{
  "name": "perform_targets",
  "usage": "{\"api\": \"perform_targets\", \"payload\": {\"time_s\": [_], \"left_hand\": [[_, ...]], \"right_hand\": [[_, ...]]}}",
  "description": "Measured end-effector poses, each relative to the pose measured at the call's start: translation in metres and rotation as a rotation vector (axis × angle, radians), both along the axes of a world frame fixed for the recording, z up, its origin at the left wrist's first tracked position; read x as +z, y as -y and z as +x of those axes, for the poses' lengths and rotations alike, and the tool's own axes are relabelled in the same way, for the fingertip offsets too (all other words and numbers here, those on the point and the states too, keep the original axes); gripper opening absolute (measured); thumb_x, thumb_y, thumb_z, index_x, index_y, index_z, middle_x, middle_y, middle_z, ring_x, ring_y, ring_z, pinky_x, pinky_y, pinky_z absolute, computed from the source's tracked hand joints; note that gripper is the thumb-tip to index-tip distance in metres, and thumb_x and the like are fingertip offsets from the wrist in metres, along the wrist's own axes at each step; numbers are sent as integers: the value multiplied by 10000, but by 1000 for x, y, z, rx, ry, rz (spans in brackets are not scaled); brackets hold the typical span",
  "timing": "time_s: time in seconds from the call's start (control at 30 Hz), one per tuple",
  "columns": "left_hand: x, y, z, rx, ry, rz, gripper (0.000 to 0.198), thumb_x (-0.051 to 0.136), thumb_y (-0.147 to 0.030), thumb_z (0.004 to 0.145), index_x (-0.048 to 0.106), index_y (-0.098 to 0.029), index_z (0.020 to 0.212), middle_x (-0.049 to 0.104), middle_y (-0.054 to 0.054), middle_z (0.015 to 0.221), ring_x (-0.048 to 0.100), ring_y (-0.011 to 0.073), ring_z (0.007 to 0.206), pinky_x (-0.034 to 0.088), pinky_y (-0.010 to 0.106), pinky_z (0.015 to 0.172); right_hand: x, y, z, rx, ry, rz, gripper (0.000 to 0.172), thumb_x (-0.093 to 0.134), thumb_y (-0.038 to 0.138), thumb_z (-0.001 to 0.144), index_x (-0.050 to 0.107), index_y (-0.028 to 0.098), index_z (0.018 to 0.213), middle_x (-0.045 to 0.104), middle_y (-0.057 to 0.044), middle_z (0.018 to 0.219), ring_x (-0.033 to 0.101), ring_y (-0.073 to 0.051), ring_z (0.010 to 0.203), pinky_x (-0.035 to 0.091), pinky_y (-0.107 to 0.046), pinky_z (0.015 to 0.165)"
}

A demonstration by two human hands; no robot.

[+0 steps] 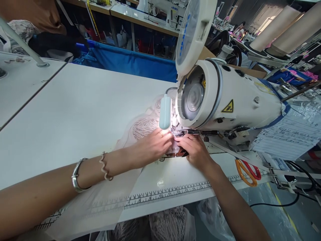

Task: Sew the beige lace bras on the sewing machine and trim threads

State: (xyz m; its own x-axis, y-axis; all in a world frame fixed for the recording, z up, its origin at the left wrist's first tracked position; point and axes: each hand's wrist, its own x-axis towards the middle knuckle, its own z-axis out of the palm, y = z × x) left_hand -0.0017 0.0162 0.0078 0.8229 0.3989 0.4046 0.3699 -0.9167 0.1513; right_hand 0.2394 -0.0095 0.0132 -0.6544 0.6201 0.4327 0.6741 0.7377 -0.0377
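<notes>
Under the sewing machine head [233, 97], sheer pale lace fabric [145, 128] lies across the white table, with a plain sheer part hanging over the front edge. My left hand [159, 144] is closed on the fabric just left of the needle area, fingertips pressed together and pointing right. Opposite it, my right hand [195, 150] pinches the fabric edge near the presser foot. Both hands' fingertips nearly meet. A dark pointed piece shows beneath my right fingers; I cannot tell what it is. A small lit lamp [165, 112] glows over the left fingers, and glare hides the needle.
A printed ruler strip [160, 196] runs along the table's front edge. Orange-handled scissors [245, 172] and a red handle [253, 170] lie at the right. Behind the table hangs a blue cloth bin [130, 62]. Thread cones [278, 26] stand at back right; bagged lace [173, 224] sits below.
</notes>
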Motion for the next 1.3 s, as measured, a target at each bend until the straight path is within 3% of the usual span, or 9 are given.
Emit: {"api": "perform_targets", "payload": {"time_s": [0.1,0.2,0.3,0.4,0.7,0.8,0.97,1.17,1.3], "left_hand": [[-1,4,4,-98,-43,74,328,396,11,954,653,-104,1124,681,101,988,580,215,861,416,359,774],[-6,4,4,-75,-51,120,329,441,-17,921,651,-102,1160,670,99,953,562,225,816,419,385,782],[-9,1,1,-55,-50,85,382,455,-11,879,636,-115,1198,676,111,1018,566,232,857,423,421,855],[-7,-1,-1,-38,-47,50,425,439,39,856,628,-122,1201,679,129,1127,590,243,970,408,435,926],[-8,-12,-5,-5,-45,27,438,381,52,917,623,-163,1211,713,117,1097,624,235,981,418,464,959],[-4,-16,-6,1,-46,18,426,360,37,939,633,-157,1203,720,124,1098,642,242,983,402,509,1009],[2,-21,-9,2,-36,-55,509,288,41,966,616,-199,1273,736,98,1137,658,232,1052,343,547,1097],[-9,-32,-14,11,0,-107,413,346,-45,1016,649,-225,1232,717,82,1247,658,232,1067,275,552,1128],[-14,-38,-18,40,0,-145,351,402,-111,1038,661,-255,1225,752,47,1100,665,218,1018,220,563,1177]], "right_hand": [[1,0,0,15,-17,9,301,464,19,950,711,186,988,783,-64,1079,659,-211,969,501,-363,855],[3,2,1,33,-37,7,230,532,63,949,711,199,903,790,-49,997,652,-204,904,497,-353,829],[3,3,2,37,-55,-12,231,564,101,948,703,209,798,781,-40,902,627,-193,835,493,-344,809],[2,2,3,32,-50,-40,234,544,117,953,727,209,841,778,-52,919,628,-204,866,504,-351,820],[4,1,1,-21,-11,-64,461,390,-81,791,705,205,969,781,-21,1084,652,-201,972,510,-338,833],[4,1,1,-21,-7,-55,465,383,-92,774,691,191,977,770,-33,1143,645,-206,996,509,-346,852],[3,1,1,-31,24,-42,453,375,-105,754,662,205,917,784,-15,1078,645,-208,959,493,-345,809],[4,0,1,-43,-11,-58,491,343,-106,720,640,211,950,766,-30,1125,666,-206,988,509,-350,846],[3,0,1,-29,-54,-51,486,348,-93,661,626,210,921,751,-35,961,680,-200,920,516,-330,798]]}}
